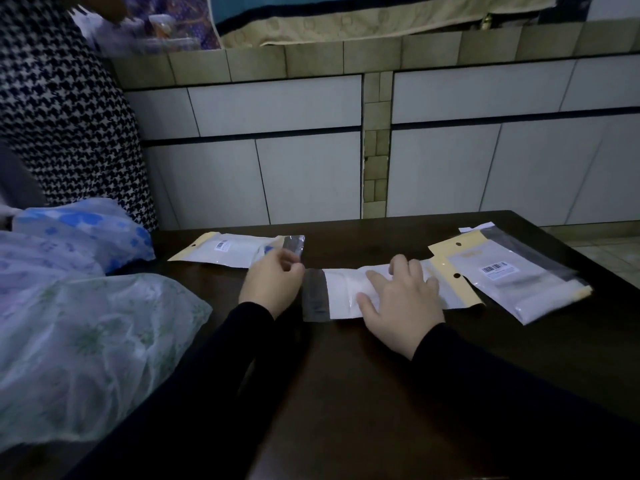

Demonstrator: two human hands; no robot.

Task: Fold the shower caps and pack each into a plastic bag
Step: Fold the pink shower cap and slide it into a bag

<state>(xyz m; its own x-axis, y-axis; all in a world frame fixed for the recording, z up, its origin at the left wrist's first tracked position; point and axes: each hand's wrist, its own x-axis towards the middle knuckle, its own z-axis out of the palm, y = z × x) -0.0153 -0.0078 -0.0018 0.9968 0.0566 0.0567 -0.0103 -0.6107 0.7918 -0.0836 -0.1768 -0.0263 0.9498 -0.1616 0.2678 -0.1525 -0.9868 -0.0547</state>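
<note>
A white plastic bag (341,294) with a clear flap at its left end and a yellow header at its right lies across the middle of the dark table (346,393). My right hand (401,299) presses flat on it, fingers spread. My left hand (272,280) sits loosely curled at the bag's clear flap; whether it pinches the flap is hidden. A second bag (235,251) lies behind my left hand. Two more bags (512,278) are stacked at the right. Unfolded shower caps, a green-patterned one (90,348) and a blue-flowered one (79,230), are heaped at the left.
A person in a black-and-white houndstooth garment (69,116) stands at the far left behind the caps. White tiled cabinet fronts (311,150) rise behind the table. The table's right edge runs diagonally near the stacked bags.
</note>
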